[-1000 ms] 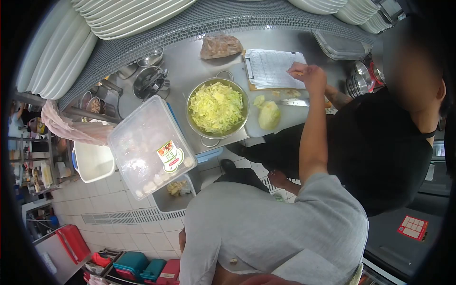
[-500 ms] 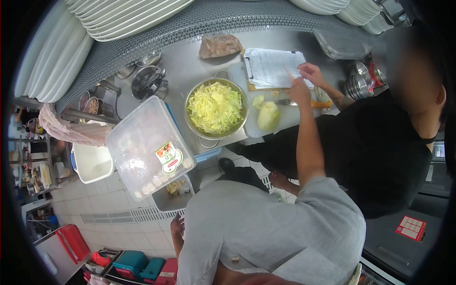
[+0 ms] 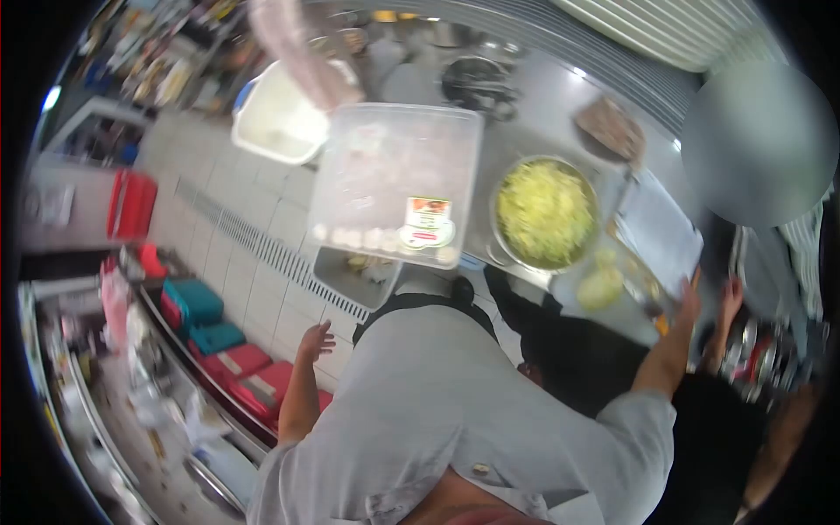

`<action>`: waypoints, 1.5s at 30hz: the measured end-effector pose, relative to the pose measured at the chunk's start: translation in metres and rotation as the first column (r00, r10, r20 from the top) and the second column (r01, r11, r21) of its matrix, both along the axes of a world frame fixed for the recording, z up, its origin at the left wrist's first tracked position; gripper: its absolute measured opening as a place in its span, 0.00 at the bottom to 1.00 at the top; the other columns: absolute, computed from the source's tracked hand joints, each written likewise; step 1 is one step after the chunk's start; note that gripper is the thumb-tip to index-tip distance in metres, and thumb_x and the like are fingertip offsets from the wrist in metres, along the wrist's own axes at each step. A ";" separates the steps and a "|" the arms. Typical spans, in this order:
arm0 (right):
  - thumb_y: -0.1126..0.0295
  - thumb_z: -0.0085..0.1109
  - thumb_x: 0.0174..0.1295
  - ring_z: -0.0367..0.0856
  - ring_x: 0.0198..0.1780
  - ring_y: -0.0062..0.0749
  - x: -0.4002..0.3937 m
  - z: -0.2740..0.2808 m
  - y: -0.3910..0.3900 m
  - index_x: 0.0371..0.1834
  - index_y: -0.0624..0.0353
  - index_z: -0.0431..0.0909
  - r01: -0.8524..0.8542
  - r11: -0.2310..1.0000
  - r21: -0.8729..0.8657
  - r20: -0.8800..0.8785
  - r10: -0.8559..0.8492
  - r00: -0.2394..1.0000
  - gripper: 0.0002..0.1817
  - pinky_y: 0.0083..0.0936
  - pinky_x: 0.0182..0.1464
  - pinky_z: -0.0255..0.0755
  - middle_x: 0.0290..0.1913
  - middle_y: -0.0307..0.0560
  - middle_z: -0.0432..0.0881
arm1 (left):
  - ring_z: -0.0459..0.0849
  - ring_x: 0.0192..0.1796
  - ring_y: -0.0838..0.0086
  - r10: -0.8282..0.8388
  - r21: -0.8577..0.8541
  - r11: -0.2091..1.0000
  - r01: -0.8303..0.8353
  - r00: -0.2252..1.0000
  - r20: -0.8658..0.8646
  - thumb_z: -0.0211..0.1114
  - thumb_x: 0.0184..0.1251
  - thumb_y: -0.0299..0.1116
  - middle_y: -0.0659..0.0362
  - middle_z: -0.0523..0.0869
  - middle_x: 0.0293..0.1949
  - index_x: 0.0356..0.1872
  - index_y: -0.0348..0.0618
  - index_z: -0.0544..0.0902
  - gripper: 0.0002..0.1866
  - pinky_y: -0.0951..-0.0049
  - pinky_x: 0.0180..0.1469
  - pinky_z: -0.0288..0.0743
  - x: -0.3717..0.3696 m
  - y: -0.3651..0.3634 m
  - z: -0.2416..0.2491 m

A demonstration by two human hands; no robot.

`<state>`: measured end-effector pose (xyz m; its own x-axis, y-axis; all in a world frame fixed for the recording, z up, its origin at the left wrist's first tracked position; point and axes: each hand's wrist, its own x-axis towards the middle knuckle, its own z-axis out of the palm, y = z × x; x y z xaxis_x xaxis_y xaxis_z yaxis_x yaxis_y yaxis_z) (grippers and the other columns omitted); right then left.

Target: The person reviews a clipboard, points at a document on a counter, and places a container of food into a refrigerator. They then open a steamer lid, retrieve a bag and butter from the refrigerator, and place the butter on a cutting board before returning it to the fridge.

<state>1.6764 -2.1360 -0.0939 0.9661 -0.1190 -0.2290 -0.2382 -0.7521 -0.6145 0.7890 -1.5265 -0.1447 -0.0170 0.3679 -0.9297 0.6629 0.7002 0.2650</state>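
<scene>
My right hand (image 3: 688, 303) is closed at the lower corner of a clipboard with white paper (image 3: 658, 223). A thin orange pencil-like stick (image 3: 696, 277) shows above its fingers. Close by are a knife with an orange handle (image 3: 661, 325) and a piece of cabbage (image 3: 600, 289) on a cutting board. To their left stands a metal colander (image 3: 496, 236) heaped with shredded cabbage (image 3: 546, 213). My left hand (image 3: 317, 341) hangs out to the left over the floor, fingers apart, holding nothing.
A lidded clear plastic box (image 3: 394, 166) with a label juts past the counter edge. Below it is a grey bin (image 3: 346, 284); a white tub (image 3: 284, 118) stands beside it. A co-worker in black, whose hand (image 3: 731, 293) is near the clipboard, stands at right.
The view has swung left, so the counter things appear further right. My right hand has moved down to the clipboard's lower corner. My left hand shows more fully.
</scene>
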 end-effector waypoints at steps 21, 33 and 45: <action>0.68 0.58 0.63 0.68 0.26 0.27 -0.115 0.118 0.053 0.64 0.53 0.72 -0.278 0.836 0.474 0.283 0.155 0.946 0.24 0.22 0.21 0.65 0.38 0.46 0.74 | 0.85 0.49 0.57 0.108 0.135 0.983 -0.124 0.987 0.123 0.59 0.69 0.60 0.43 0.81 0.55 0.64 0.36 0.73 0.37 0.56 0.46 0.82 0.022 -0.021 0.021; 0.63 0.55 0.73 0.50 0.17 0.20 -0.155 0.105 0.117 0.47 0.63 0.76 0.218 -0.019 0.976 -0.216 0.061 0.974 0.13 0.21 0.19 0.47 0.17 0.32 0.51 | 0.86 0.41 0.69 0.096 0.138 0.975 -0.173 0.892 0.441 0.62 0.68 0.60 0.51 0.84 0.50 0.63 0.36 0.71 0.37 0.68 0.37 0.82 0.020 0.019 0.008; 0.71 0.56 0.68 0.81 0.57 0.49 -0.441 0.178 0.255 0.61 0.70 0.71 0.021 -0.223 0.975 -0.024 -0.012 1.000 0.21 0.47 0.61 0.76 0.57 0.58 0.81 | 0.84 0.47 0.51 0.411 -0.126 0.911 -0.394 0.826 0.385 0.54 0.74 0.56 0.46 0.82 0.53 0.62 0.39 0.70 0.30 0.48 0.44 0.80 -0.324 0.032 -0.083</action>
<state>1.2353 -1.8807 0.0842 0.9671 0.2386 -0.0882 -0.2437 0.7696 -0.5902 0.4646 -1.4945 -0.2277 0.2156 0.3721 -0.9028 0.1655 0.8973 0.4093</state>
